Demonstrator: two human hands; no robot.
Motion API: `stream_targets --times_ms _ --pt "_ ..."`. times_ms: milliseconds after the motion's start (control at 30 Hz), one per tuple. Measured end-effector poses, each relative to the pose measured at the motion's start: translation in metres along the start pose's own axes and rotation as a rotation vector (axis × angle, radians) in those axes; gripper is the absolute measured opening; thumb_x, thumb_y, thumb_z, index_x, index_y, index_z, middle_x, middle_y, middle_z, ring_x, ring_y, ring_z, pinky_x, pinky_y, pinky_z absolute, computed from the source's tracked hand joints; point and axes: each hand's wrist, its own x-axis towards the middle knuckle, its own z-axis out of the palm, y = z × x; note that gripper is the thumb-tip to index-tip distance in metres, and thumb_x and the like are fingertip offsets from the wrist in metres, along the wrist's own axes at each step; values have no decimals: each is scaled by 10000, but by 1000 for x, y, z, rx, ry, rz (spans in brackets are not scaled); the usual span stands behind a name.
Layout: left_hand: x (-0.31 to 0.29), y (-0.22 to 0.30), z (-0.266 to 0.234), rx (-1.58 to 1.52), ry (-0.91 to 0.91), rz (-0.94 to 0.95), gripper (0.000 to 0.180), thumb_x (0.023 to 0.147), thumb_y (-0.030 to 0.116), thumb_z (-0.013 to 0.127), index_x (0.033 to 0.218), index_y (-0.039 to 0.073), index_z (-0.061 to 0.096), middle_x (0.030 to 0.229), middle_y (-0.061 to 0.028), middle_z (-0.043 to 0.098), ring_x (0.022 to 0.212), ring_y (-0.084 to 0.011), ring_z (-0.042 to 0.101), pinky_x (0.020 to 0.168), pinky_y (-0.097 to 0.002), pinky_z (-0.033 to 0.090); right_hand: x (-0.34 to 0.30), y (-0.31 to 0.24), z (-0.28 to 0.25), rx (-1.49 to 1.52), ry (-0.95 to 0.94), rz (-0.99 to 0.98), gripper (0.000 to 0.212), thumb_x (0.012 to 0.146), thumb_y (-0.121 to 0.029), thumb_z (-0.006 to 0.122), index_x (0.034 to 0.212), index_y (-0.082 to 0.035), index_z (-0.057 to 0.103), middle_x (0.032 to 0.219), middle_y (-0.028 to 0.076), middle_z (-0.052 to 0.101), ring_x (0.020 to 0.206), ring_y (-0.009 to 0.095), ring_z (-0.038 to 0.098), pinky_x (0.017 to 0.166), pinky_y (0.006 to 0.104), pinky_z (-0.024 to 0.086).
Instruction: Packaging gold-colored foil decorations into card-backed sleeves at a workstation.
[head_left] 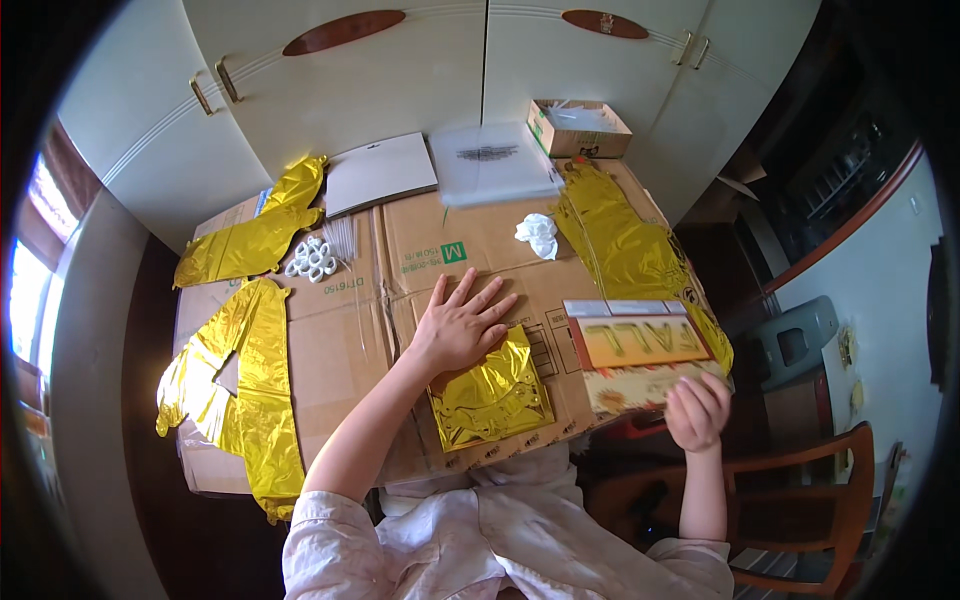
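My left hand (462,325) lies flat with its fingers spread, pressing on the upper part of a folded gold foil balloon (495,395) near the table's front edge. My right hand (698,412) is closed, its fingers curled at the lower right corner of a flat printed packet (640,350) in orange and cream with a pale top strip. The fingertips are partly hidden, but they seem to grip that corner. Flat gold foil balloons (625,235) lie behind the packet, along the right side of the table.
Cardboard (340,350) covers the table. More gold balloons (255,390) lie at left, near white rings (312,260) and thin clear sticks (342,238). Behind are a grey-white board (380,172), clear plastic sheets (490,165), a small box (580,128) and a crumpled white tissue (538,236). A chair (800,500) stands at right.
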Motion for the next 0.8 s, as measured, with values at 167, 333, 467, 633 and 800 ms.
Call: stream_targets --times_ms 167,333,467,633,800 --pt "-2 1 0 1 23 0 558 1009 512 295 1529 308 296 1597 2 274 1490 -311 169 1186 -579 82 -22 -11 37 145 -225 87 121 847 -84 684 965 -62 671 1108 51 649 1055 202 645 968 481 498" --pt "-3 2 -2 -18 8 -11 561 1005 498 321 1533 312 286 1601 -2 262 1496 -309 143 1187 -580 64 -6 -23 36 292 -384 251 179 850 -187 643 982 -77 693 1117 73 660 1130 243 614 1048 508 426" --pt "-5 2 0 -4 29 -10 564 1001 478 341 1535 306 283 1597 -12 272 1494 -317 150 1183 -586 69 63 -69 44 537 -387 311 400 865 -255 633 1200 -36 622 1285 133 586 1232 277 545 1082 462 390" --pt "-4 0 2 17 62 5 569 985 423 373 1534 296 292 1590 -16 292 1487 -328 173 1172 -605 89 99 -111 102 511 -450 325 485 900 -256 606 1259 67 560 1350 216 531 1302 331 480 1126 463 337" --pt "-4 -1 7 34 109 14 575 971 387 379 1531 287 299 1582 -9 311 1483 -325 195 1171 -614 107 98 -124 131 431 -497 335 524 925 -281 574 1277 105 535 1368 257 507 1319 356 458 1143 467 312"
